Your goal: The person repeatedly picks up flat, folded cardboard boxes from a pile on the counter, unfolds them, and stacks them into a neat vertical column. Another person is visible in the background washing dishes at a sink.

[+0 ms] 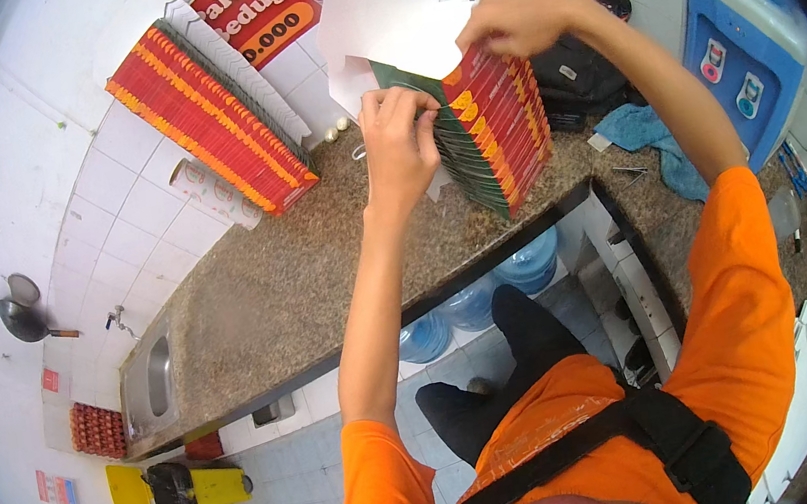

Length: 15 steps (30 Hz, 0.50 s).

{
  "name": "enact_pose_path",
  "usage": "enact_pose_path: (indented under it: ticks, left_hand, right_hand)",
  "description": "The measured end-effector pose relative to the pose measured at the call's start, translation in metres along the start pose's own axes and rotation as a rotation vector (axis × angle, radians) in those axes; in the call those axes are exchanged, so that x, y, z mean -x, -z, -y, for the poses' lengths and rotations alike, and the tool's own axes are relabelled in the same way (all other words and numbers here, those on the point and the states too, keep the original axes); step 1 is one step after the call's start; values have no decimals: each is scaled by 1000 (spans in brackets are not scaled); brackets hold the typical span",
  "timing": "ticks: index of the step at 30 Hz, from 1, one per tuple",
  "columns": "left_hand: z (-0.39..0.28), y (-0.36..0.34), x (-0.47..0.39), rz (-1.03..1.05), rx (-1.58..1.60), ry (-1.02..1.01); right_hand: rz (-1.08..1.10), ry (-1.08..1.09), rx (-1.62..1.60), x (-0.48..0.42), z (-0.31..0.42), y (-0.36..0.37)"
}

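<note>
A tall stack of nested red and green cardboard food boxes (502,130) stands on the stone counter before me. On top, an unfolded box (414,31) shows its white inside, its flaps raised. My left hand (398,143) pinches the green side near the top of the stack with thumb and fingers. At the opposite upper corner, my right hand (523,22), slightly blurred, has its curled fingers on the edge of the white-lined box. Its fingertips are partly hidden.
Another stack of red boxes (213,120) leans by the wall, beside a patterned paper roll (215,192). A black bag (579,79), a blue cloth (650,138) and a water dispenser (742,59) are at right. The counter (266,299) runs left to a sink (160,376); water jugs (474,304) stand below.
</note>
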<state>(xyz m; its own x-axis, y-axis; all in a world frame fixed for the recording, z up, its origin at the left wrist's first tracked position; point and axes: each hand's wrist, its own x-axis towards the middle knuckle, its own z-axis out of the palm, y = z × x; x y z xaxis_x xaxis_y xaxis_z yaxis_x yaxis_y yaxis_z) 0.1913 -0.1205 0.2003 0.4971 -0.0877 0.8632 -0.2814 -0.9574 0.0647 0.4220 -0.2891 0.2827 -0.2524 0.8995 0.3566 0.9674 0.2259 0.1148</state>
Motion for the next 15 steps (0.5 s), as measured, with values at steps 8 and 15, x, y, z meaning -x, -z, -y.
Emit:
enact_pose_path:
  ticks: [8,15]
  left_hand:
    - [15,-17,12,-637,61,415]
    - [41,-51,7,-614,381,696]
  right_hand:
    - [122,-500,-416,-24,34,34]
    - [-126,-440,333,-110,91,-55]
